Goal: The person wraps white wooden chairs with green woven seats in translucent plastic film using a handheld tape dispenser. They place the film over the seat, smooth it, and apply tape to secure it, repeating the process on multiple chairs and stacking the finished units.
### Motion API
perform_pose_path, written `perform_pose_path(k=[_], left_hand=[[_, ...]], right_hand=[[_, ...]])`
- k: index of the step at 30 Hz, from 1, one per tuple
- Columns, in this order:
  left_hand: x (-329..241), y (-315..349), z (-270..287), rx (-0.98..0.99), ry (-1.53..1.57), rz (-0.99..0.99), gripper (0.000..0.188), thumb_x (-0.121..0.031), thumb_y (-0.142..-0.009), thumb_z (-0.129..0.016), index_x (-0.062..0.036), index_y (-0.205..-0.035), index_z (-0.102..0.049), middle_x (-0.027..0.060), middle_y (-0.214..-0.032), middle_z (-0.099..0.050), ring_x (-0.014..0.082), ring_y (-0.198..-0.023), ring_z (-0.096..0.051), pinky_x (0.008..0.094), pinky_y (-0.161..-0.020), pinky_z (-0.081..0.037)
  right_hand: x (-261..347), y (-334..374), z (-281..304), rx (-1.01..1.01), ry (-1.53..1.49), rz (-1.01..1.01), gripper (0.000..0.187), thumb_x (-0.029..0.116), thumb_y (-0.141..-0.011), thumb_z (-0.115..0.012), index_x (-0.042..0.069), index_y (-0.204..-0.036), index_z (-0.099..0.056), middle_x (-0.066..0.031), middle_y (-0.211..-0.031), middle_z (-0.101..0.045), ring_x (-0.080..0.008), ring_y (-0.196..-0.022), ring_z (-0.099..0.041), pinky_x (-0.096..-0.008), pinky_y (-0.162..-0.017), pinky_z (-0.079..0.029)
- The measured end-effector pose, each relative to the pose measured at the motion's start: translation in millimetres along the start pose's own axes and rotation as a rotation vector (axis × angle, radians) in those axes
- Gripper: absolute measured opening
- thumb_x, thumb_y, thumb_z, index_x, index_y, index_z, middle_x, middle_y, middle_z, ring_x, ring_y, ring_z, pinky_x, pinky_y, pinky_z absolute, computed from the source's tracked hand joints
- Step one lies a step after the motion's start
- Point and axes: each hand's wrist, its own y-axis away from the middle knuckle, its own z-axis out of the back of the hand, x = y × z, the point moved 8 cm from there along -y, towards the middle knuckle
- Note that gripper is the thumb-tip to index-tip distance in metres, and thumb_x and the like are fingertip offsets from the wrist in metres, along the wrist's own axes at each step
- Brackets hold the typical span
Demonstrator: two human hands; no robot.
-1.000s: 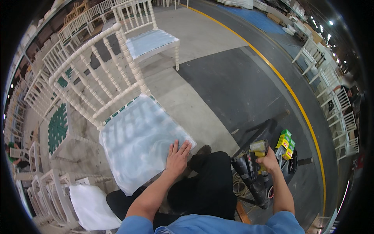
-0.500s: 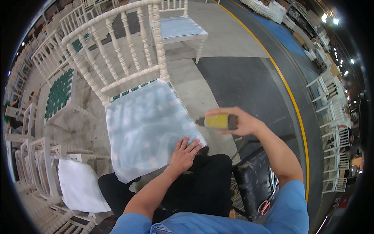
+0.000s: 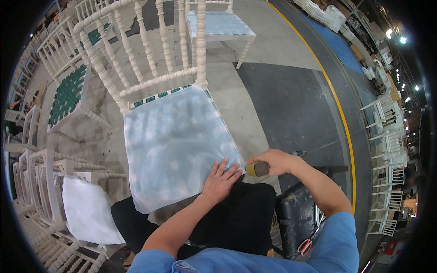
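Observation:
A cream chair (image 3: 200,54) with turned spindles stands before me. Thin white cloth (image 3: 173,141) lies over its seat, and green webbing (image 3: 162,94) shows along the back edge. My left hand (image 3: 218,184) rests flat on the cloth near the front right corner, fingers spread. Gripped in my right hand (image 3: 281,160) is a yellow and dark staple gun (image 3: 260,169), its front end at the seat's right edge beside that corner. Whether its nose touches the cloth cannot be made out.
A stack of white cloth (image 3: 88,209) lies at my left, near stacked chair frames (image 3: 45,182). A webbed chair seat (image 3: 68,98) stands farther left. Red-handled scissors (image 3: 304,246) lie on a black padded surface (image 3: 291,214) at my right. Another cloth-covered chair (image 3: 221,23) stands ahead.
My right hand has brought the staple gun down and toward me, against the seat's right edge, turning its dark end to face me. My left hand has stayed on the cloth.

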Motion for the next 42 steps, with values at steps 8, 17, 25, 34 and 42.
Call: perform_pose_path(k=[8, 17, 25, 34, 42], left_hand=[[14, -3, 13, -0.052, 0.291, -0.012, 0.047, -0.024, -0.101, -0.067, -0.0157, -0.147, -0.062, 0.0051, -0.161, -0.051, 0.0412, -0.154, -0.038, 0.0601, -0.128, -0.027], [128, -94, 33, -0.125, -0.023, 0.237, 0.056, -0.03, -0.106, -0.058, -0.0118, -0.159, -0.049, 0.0069, -0.168, -0.043, 0.0418, -0.157, -0.033, 0.0589, -0.13, -0.022], [127, -105, 19, -0.019, -0.038, 0.161, 0.06, -0.036, -0.109, -0.051, -0.0126, -0.164, -0.042, 0.0035, -0.173, -0.036, 0.0367, -0.162, -0.024, 0.056, -0.133, -0.017], [165, -115, 33, -0.15, -0.016, 0.226, 0.06, -0.032, -0.106, -0.056, -0.0112, -0.162, -0.045, 0.0055, -0.171, -0.04, 0.0391, -0.16, -0.029, 0.0577, -0.131, -0.019], [173, -125, 31, -0.124, -0.04, 0.198, 0.06, -0.032, -0.106, -0.056, -0.0114, -0.161, -0.046, 0.005, -0.171, -0.04, 0.039, -0.16, -0.03, 0.0579, -0.131, -0.02]], right_hand=[[-8, -1, 7, 0.008, -0.076, -0.051, 0.075, 0.004, -0.076, -0.081, 0.022, -0.147, -0.063, -0.0189, -0.122, -0.076, -0.0433, -0.112, -0.07, -0.0462, -0.095, -0.057], [-7, -58, 67, -0.034, -0.01, -0.001, 0.069, 0.008, -0.081, -0.081, 0.026, -0.146, -0.063, -0.017, -0.113, -0.077, -0.0415, -0.106, -0.072, -0.0487, -0.092, -0.057], [-15, -80, 61, 0.022, 0.027, 0.035, 0.067, 0.011, -0.083, -0.082, 0.025, -0.146, -0.063, -0.0165, -0.115, -0.078, -0.0395, -0.108, -0.073, -0.0475, -0.095, -0.057], [-19, -97, 88, -0.011, 0.021, 0.013, 0.07, 0.008, -0.079, -0.085, 0.023, -0.144, -0.064, -0.0153, -0.118, -0.077, -0.0399, -0.108, -0.072, -0.0459, -0.094, -0.058], [-15, -136, 108, -0.019, 0.033, 0.062, 0.071, 0.008, -0.079, -0.088, 0.023, -0.144, -0.065, -0.0142, -0.118, -0.078, -0.0388, -0.107, -0.073, -0.0451, -0.092, -0.057]])
